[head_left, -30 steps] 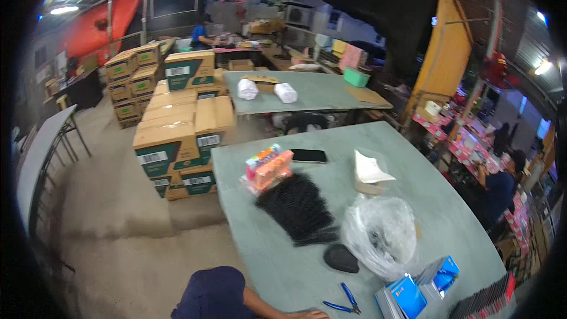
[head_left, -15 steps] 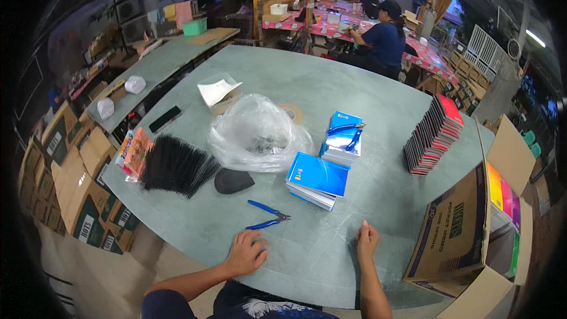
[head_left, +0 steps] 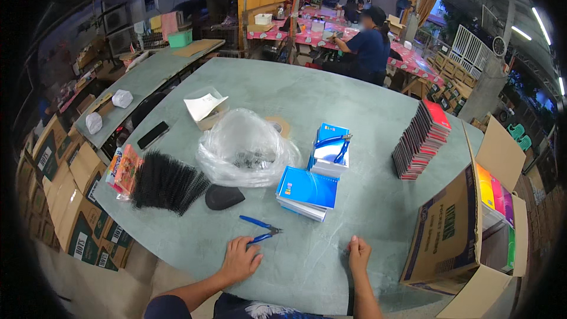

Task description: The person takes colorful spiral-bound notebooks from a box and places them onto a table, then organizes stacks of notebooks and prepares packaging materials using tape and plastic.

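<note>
On the grey-green table, my left hand (head_left: 241, 260) lies with its fingers apart. Its fingertips are right beside the lower handle of blue-handled cutting pliers (head_left: 261, 228); contact cannot be made out. My right hand (head_left: 358, 255) rests to the right, fingers curled in and thumb side up, with nothing seen in it. Beyond the hands stands a stack of blue-covered notebooks (head_left: 308, 188). A second blue stack (head_left: 328, 162) behind it carries another pair of blue-handled pliers (head_left: 339, 145). A dark rounded pad (head_left: 224, 197) sits left of the near stack.
Black spiral binding coils (head_left: 168, 183), a clear plastic bag (head_left: 242, 153), a phone (head_left: 153, 134) and an open container (head_left: 207, 109) occupy the left side. At right are a tall red-and-black notebook stack (head_left: 422, 140) and an open carton (head_left: 446, 236). A person (head_left: 367, 47) sits at a far table.
The view has tilted up slightly, so the scene sits lower and further left. My left fingers are a little closer to the near pliers. My right hand stays curled on the table.
</note>
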`<move>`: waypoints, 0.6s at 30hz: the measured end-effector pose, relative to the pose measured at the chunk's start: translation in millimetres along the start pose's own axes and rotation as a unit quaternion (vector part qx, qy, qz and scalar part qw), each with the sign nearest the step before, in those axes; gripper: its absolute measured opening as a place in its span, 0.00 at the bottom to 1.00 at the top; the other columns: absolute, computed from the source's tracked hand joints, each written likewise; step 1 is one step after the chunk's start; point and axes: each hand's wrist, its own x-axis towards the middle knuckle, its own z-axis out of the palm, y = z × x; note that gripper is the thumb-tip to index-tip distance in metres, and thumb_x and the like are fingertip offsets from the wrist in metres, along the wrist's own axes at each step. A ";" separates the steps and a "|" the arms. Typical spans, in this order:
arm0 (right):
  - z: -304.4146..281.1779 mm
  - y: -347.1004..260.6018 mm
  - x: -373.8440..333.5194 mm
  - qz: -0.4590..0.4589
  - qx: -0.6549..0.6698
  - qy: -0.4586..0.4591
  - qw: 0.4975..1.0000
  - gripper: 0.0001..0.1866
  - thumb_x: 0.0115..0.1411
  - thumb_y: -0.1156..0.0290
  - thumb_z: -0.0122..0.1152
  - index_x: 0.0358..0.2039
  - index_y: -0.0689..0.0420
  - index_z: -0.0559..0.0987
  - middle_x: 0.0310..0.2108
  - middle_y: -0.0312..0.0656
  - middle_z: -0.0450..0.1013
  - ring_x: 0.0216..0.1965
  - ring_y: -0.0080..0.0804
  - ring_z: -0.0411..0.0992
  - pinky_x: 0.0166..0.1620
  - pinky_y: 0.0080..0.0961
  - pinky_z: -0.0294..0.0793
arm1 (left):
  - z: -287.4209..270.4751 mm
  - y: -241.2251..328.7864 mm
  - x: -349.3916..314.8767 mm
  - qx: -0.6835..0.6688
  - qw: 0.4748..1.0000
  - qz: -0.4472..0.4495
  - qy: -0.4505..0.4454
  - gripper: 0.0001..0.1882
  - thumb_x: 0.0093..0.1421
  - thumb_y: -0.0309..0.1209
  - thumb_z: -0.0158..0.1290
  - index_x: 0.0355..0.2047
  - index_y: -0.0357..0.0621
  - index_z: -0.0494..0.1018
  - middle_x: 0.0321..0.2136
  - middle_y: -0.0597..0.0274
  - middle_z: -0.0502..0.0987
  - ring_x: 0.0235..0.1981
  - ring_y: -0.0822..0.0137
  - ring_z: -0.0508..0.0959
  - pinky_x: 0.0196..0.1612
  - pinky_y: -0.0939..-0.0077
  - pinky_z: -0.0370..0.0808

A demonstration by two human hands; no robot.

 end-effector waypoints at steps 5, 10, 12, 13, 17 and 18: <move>-0.7 0.9 15.8 0.081 0.037 0.010 0.996 0.20 0.61 0.58 0.49 0.17 0.58 0.71 0.14 0.32 0.63 0.17 0.18 0.60 0.21 0.18 0.58 | -15.5 1.5 38.1 -0.041 0.995 0.030 0.086 0.15 0.50 0.33 0.56 0.38 0.42 0.71 0.43 0.49 0.67 0.46 0.49 0.66 0.49 0.57 0.61; 44.3 -69.0 84.1 0.145 0.174 -0.035 0.973 0.18 0.57 0.54 0.56 0.31 0.59 0.72 0.19 0.32 0.65 0.15 0.17 0.61 0.17 0.15 0.57 | -12.2 5.2 127.5 -0.092 0.983 0.041 0.154 0.21 0.52 0.35 0.55 0.46 0.40 0.69 0.46 0.48 0.67 0.47 0.48 0.65 0.50 0.56 0.60; 61.9 -81.0 94.5 0.152 0.132 -0.050 0.978 0.18 0.55 0.56 0.60 0.30 0.59 0.72 0.18 0.32 0.65 0.14 0.17 0.61 0.17 0.14 0.57 | 2.7 12.0 142.6 -0.069 0.986 0.021 0.149 0.23 0.53 0.35 0.55 0.47 0.40 0.68 0.46 0.49 0.67 0.47 0.49 0.65 0.50 0.56 0.60; 65.3 -83.5 97.6 0.160 0.089 -0.064 0.981 0.18 0.52 0.58 0.65 0.30 0.60 0.72 0.18 0.32 0.65 0.13 0.17 0.61 0.16 0.14 0.57 | 6.0 14.7 147.9 -0.047 0.989 0.000 0.144 0.24 0.53 0.36 0.55 0.49 0.40 0.68 0.47 0.49 0.66 0.48 0.49 0.65 0.50 0.55 0.60; 56.9 -75.6 98.9 0.147 0.136 -0.092 0.975 0.17 0.50 0.63 0.68 0.29 0.64 0.73 0.20 0.36 0.70 0.15 0.19 0.65 0.17 0.16 0.65 | 2.0 24.0 127.8 -0.054 0.986 0.042 0.149 0.25 0.54 0.37 0.53 0.51 0.40 0.66 0.46 0.50 0.67 0.48 0.49 0.64 0.49 0.53 0.60; 56.3 -76.7 99.0 0.147 0.135 -0.091 0.976 0.17 0.50 0.63 0.68 0.29 0.64 0.73 0.20 0.36 0.70 0.15 0.19 0.65 0.17 0.16 0.65 | 2.9 17.2 108.0 -0.090 0.989 0.043 0.111 0.24 0.53 0.36 0.54 0.49 0.40 0.68 0.44 0.51 0.67 0.47 0.49 0.65 0.49 0.53 0.60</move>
